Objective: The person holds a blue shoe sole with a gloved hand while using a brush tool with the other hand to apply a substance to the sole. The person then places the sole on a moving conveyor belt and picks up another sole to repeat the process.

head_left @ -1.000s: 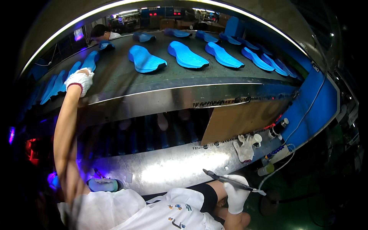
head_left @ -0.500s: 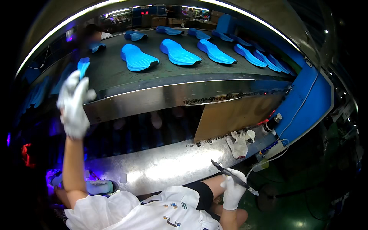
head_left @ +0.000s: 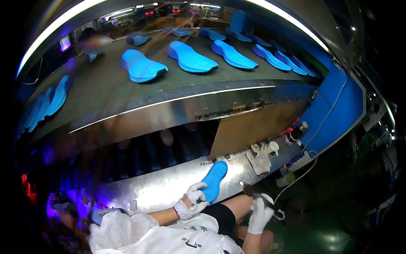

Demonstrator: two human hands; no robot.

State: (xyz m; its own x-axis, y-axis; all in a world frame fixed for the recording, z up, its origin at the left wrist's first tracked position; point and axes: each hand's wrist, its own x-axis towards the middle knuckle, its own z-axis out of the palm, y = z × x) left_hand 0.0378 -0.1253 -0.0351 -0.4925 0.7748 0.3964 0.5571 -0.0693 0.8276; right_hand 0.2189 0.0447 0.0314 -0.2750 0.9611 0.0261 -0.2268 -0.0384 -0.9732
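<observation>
Sole of bright blue, foam-looking material, with small holes dotting its far end, is now down at the front of the silvery metal bench, its near end grasped by the white-gloved left hand. Half a second ago that hand was up at the left side of the dark green conveyor belt; it has since come down to the bench. The white-gloved right hand grips a dark, pen-shaped tool much as before, just right of the sole and apart from it. This change seems to put sole and tool within easy working reach of each other. Whether the sole rests on the bench or is held above it, I cannot tell. More blue soles lie spread across the belt.
</observation>
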